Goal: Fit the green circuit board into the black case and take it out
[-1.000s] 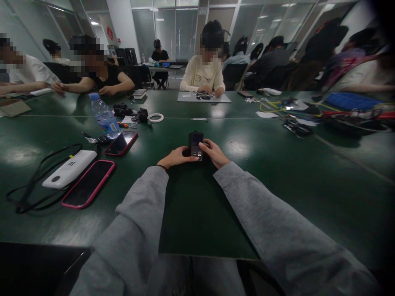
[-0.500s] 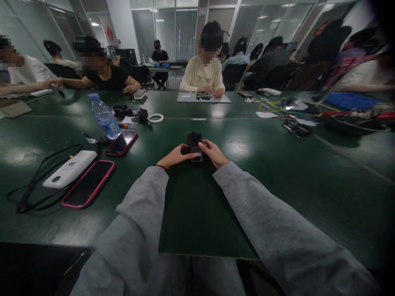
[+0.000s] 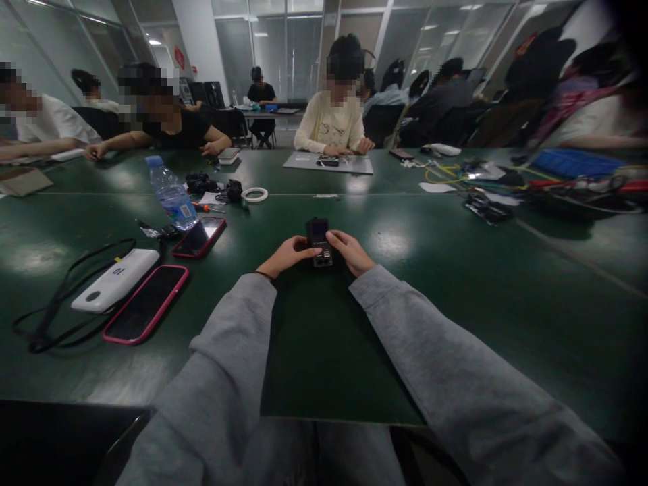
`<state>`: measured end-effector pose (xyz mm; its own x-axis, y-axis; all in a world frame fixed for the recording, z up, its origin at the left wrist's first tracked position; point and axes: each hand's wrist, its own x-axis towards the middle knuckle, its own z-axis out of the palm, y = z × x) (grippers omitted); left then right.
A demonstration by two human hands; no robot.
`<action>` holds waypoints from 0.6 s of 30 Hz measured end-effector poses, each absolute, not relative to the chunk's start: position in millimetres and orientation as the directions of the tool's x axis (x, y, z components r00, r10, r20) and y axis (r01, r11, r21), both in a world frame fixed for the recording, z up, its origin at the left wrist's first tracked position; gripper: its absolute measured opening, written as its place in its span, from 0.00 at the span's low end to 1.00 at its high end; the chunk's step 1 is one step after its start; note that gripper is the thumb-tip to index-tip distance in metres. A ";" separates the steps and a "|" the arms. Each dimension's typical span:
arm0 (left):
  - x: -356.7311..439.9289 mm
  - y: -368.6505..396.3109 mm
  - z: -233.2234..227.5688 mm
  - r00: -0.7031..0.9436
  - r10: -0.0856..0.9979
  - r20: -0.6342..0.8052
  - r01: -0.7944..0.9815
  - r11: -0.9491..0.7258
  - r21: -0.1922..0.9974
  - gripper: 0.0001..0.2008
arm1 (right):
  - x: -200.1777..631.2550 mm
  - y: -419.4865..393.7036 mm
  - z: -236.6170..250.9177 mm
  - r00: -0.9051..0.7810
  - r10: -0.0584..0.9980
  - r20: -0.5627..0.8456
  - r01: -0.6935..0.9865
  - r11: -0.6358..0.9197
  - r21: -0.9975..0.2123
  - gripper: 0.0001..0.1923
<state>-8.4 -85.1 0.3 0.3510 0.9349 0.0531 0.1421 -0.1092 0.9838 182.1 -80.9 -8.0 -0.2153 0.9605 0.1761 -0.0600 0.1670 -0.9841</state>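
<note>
A small black handheld device (image 3: pixel 320 236) with a dark screen at its top and a few light markings lower down is held nearly upright above the green table. My left hand (image 3: pixel 289 256) grips its left side, the thumb lying across the lower front. On the other side my right hand (image 3: pixel 350 251) closes on the right edge, its thumb near the screen's lower corner. The fingers behind the device are hidden. Both hands are close together, near the middle of the view.
Left on the green table (image 3: pixel 455 304) lie two red-edged phones (image 3: pixel 146 304) (image 3: pixel 199 237), a white power bank (image 3: pixel 115 280) with a black strap, and a water bottle (image 3: pixel 173 194). A tape roll (image 3: pixel 254 195) is farther back. Cables (image 3: pixel 486 172) clutter the right. Across sits a person (image 3: pixel 331 118).
The device has tilted slightly to the left between my hands, and my left thumb has shifted a little left on its front. Across the table, the person's grey board has moved left.
</note>
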 end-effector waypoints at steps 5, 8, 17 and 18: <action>-8.9 -87.2 2.3 0.367 0.929 0.041 0.133 -0.097 0.986 0.28 | 183.9 -78.5 -10.6 -0.223 0.960 0.167 -0.058 0.158 -0.986 0.25; -9.4 -86.9 2.0 0.363 0.930 0.052 0.124 -0.104 0.987 0.28 | 184.5 -77.9 -11.1 -0.237 0.956 0.170 -0.063 0.160 -0.985 0.26; -9.8 -88.7 3.9 0.364 0.929 0.061 0.096 -0.103 0.990 0.28 | 182.4 -80.8 -8.1 -0.243 0.955 0.169 -0.071 0.157 -0.985 0.25; -9.5 -89.1 4.5 0.359 0.932 0.057 0.094 -0.097 0.991 0.28 | 182.4 -80.9 -7.8 -0.240 0.957 0.164 -0.062 0.154 -0.986 0.26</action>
<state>-9.5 -89.1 4.5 0.3590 0.9316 0.0571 0.0945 -0.0972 0.9908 182.4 -80.9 -7.8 -0.2400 0.9568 0.1641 -0.0619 0.1536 -0.9862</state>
